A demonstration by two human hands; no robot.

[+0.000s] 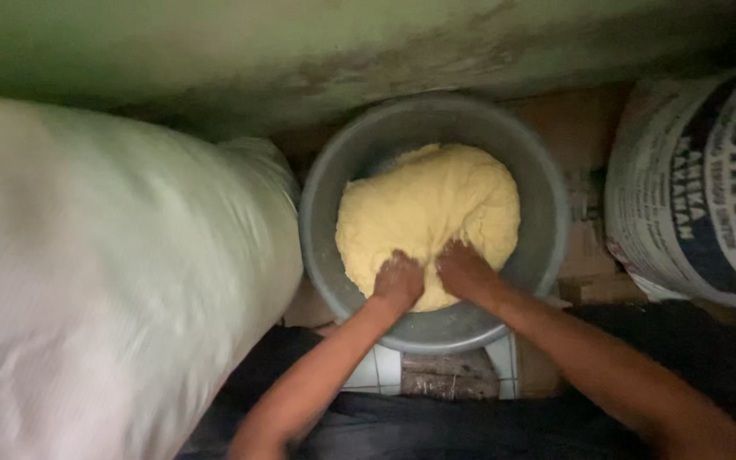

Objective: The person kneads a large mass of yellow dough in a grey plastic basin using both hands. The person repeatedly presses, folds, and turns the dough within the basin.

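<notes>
A large mass of pale yellow dough (432,209) fills a round grey basin (547,213) on the floor in front of me. My left hand (399,279) presses as a fist into the near edge of the dough. Right beside it, my right hand (463,269) also pushes knuckles-down into the dough. Both hands are dusted with dough and almost touch each other. The fingers are curled under and mostly hidden.
A big white woven sack (104,281) lies close against the basin's left side. Another white sack with dark blue print (709,196) stands at the right. A stained green wall (317,51) runs behind. White floor tiles (381,370) and flat cardboard (585,247) show beneath the basin.
</notes>
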